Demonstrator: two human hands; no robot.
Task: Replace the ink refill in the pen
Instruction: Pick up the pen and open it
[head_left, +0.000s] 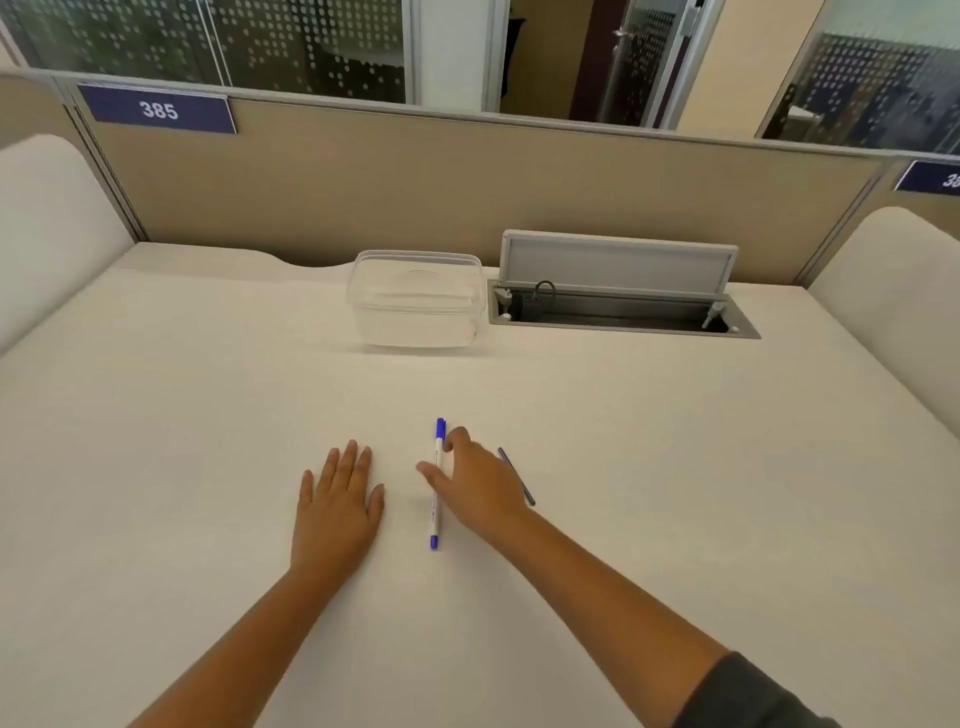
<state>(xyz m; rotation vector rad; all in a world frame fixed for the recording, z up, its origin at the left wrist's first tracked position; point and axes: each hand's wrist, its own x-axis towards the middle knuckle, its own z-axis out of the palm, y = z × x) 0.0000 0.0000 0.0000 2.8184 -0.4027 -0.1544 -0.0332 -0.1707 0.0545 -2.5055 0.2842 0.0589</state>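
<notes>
Slim pen (436, 499), thin refill (522, 483), smooth desk (675, 467)

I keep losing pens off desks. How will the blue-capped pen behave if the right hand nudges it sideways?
The pen looks round and slim, lying flat on the smooth desk, so it would probably roll. It seems rigid and light. The right hand reaches over it, and could likely stop it.

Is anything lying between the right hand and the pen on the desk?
Nothing visible. The right hand is already over the pen, thumb and fingers spread around its barrel. The thin refill lies on the hand's far side, and the left hand rests flat, apart.
</notes>
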